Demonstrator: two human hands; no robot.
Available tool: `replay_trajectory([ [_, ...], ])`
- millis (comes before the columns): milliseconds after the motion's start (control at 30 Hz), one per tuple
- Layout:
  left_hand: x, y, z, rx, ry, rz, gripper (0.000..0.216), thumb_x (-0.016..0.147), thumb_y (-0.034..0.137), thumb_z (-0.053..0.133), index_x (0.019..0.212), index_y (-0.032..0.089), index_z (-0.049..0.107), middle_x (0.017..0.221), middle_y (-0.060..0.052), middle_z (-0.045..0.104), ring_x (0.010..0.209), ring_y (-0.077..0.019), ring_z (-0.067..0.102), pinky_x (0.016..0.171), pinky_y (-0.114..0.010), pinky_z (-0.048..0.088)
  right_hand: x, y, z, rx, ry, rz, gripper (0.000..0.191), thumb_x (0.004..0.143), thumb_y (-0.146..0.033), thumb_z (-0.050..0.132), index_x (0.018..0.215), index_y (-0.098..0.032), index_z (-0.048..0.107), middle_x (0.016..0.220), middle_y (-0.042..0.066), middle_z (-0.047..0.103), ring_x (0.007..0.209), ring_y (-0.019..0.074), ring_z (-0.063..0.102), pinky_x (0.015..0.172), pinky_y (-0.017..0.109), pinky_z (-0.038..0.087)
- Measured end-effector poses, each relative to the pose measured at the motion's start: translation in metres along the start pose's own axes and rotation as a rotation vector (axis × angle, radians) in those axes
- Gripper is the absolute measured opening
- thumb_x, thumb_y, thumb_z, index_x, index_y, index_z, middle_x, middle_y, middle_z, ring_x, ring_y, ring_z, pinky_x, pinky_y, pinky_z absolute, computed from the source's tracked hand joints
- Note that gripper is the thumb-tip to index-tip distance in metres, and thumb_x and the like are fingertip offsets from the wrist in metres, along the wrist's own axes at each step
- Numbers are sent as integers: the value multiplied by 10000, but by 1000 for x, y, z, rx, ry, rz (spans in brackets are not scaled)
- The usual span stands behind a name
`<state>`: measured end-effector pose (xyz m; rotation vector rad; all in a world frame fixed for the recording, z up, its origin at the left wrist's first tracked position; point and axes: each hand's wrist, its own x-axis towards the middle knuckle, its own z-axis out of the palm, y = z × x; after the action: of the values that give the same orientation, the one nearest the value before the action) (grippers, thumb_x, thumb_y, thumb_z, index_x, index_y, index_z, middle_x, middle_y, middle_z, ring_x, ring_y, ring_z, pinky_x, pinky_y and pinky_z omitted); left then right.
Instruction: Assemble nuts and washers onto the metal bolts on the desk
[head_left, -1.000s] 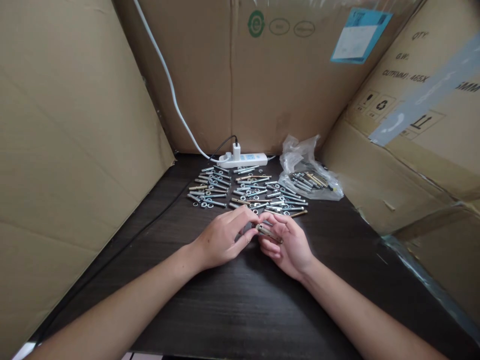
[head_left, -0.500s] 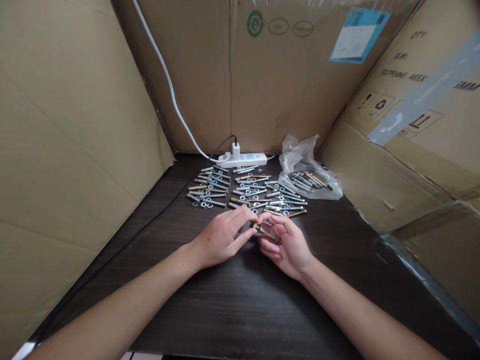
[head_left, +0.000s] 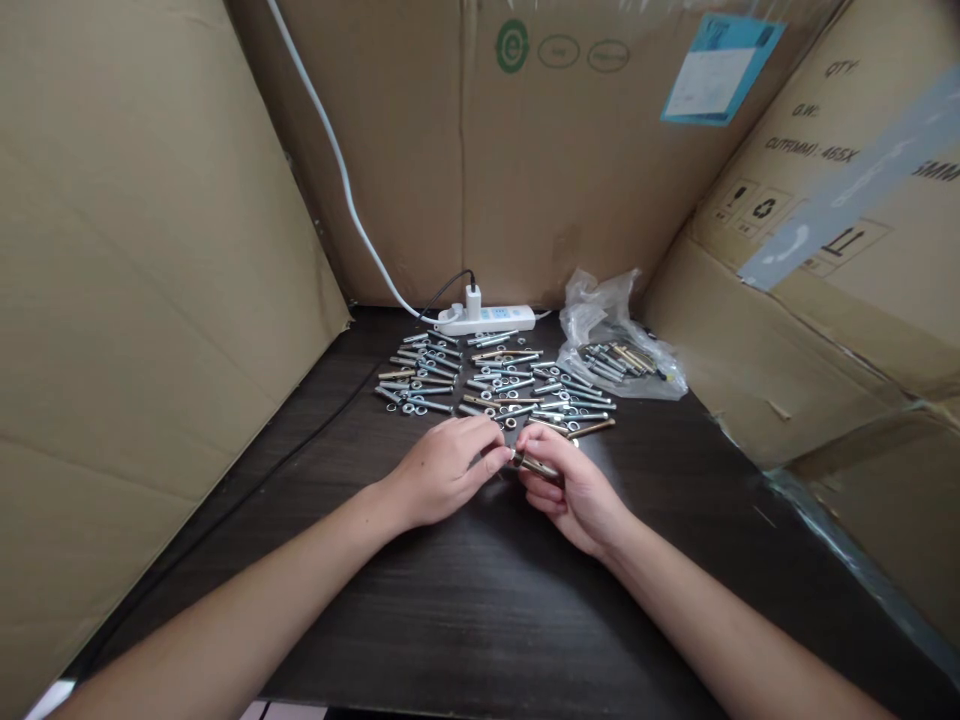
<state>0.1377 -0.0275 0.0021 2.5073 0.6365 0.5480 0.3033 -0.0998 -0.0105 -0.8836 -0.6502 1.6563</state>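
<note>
My two hands meet at the middle of the dark table (head_left: pixel 465 600). My right hand (head_left: pixel 574 485) is curled round a brass-coloured anchor bolt (head_left: pixel 534 465), which lies across its fingers. My left hand (head_left: pixel 446 468) pinches at the left end of that bolt with thumb and fingertips; what sits between them is too small to make out. Just beyond my hands lie several silver bolts and loose washers (head_left: pixel 495 385), spread in rough rows.
A clear plastic bag (head_left: pixel 619 350) with more bolts lies at the back right. A white power strip (head_left: pixel 487 318) with a charger and cables sits against the rear cardboard box (head_left: pixel 525 150). Cardboard walls close in on the left and right.
Both hands have closed in a little and dropped slightly. My left fingertips now pinch tighter at the bolt's end. The bolts on the table have not moved.
</note>
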Motion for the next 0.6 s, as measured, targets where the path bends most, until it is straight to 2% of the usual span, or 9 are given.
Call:
replay_trajectory([
  [167,0,2,0,16,-35,36,230,953,284,338,871,175,524,865,-25,549,800,-153,512,734,-270,402,1,2,0,-87,0,2,171,752,-228,652,782,-191,487,515,-112,265,408,13,128,362,122,84],
  [333,-1,5,-2,8,-53,58,194,932,277,352,913,177,517,901,-39,544,812,-162,512,752,-286,417,2,1,-1,-107,1,-2,169,735,-219,649,775,-184,488,521,-110,272,414,12,137,366,121,88],
  [467,-2,5,-2,13,-37,69,167,898,241,385,998,189,507,952,-42,540,841,-167,517,783,-305,425,2,1,-2,-106,24,-11,174,724,-216,651,770,-184,486,527,-109,289,411,9,132,365,123,86],
  [600,-3,5,-3,13,-12,65,232,860,229,437,1087,197,471,985,-43,537,859,-177,514,795,-321,427,2,2,-3,-100,34,-19,178,729,-219,649,762,-186,477,517,-111,283,407,9,141,367,124,91],
])
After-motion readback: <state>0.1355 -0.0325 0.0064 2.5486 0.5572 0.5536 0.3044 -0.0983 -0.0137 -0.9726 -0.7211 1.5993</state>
